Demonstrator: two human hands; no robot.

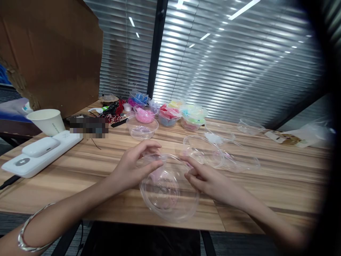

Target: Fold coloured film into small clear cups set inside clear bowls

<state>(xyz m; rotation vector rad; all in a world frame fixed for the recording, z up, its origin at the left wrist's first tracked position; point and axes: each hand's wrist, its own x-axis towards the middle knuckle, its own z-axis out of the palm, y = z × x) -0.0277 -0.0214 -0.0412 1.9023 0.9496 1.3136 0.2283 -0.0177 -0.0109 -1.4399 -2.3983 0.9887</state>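
Observation:
A clear plastic bowl [173, 213] stands near the table's front edge, between my two hands. Small pinkish bits show faintly through it, too blurred to name. My left hand [140, 163] reaches over its left rim, thumb and fingers curved and apart. A pale pink translucent piece [157, 174] lies below the left thumb; whether the fingers touch it I cannot tell. At the right rim is my right hand [205, 177], index finger stretched toward the bowl, thumb and other fingers curled together. What they hold, if anything, is hidden.
Clear tubs [142, 129] and lids [204, 151] lie behind the bowl. Further back are tubs of pink [145, 114], red [169, 113] and pale coloured pieces [194, 114]. At left stand a white power strip [64, 140], a paper cup [46, 121] and a cardboard box [61, 53].

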